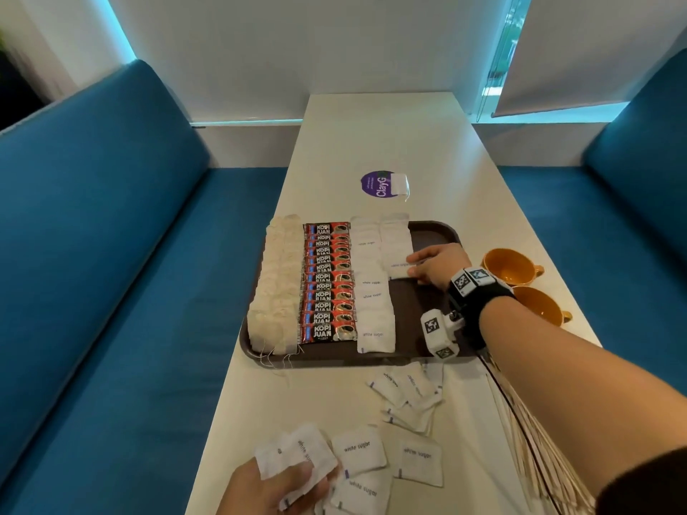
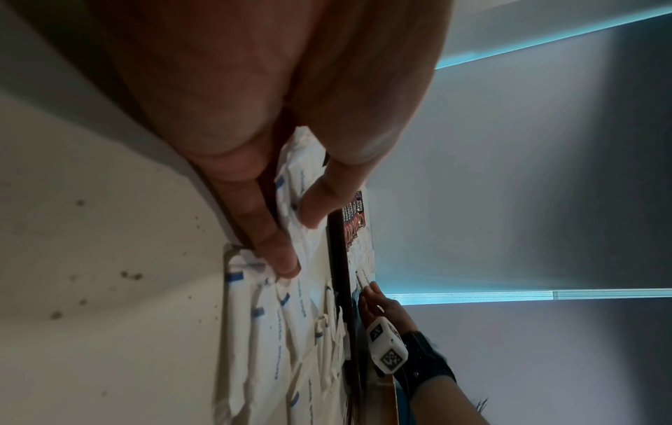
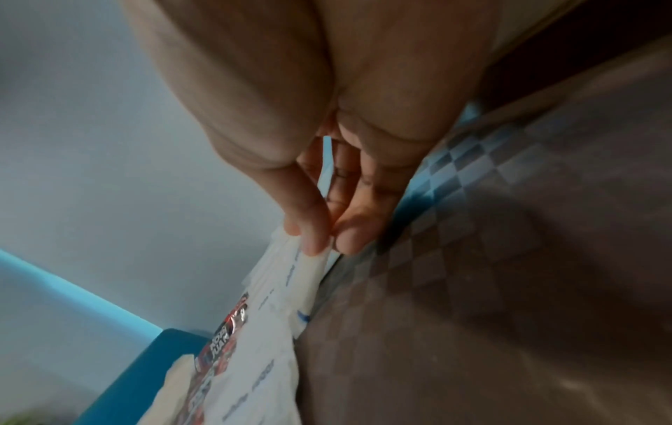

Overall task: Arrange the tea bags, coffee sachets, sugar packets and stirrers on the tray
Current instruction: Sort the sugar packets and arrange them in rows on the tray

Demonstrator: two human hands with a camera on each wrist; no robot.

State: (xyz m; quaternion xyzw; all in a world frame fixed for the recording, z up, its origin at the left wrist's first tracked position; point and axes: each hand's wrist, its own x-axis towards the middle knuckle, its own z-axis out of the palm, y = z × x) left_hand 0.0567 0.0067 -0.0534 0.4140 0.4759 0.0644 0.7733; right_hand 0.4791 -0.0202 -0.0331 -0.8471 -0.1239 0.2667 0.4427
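The right hand (image 1: 435,267) is pinching a "white sugar" packet (image 1: 399,271) at the near end of the tray's (image 1: 433,232) second sugar row, beside "KOPI JUAN" sachets (image 1: 327,282). The left hand (image 1: 271,488) is gripping several sugar packets (image 1: 297,453) on the table (image 1: 371,135).

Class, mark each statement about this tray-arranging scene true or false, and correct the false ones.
1. The coffee sachets lie in a column between the tea bags and the sugar packets. True.
2. The right hand is lifting a cup. False: it touches a sugar packet on the tray; both orange cups stand untouched beside the tray.
3. The left hand grips loose sugar packets off the tray. True.
4. The stirrers are already on the tray. False: they lie on the table, near the right forearm.
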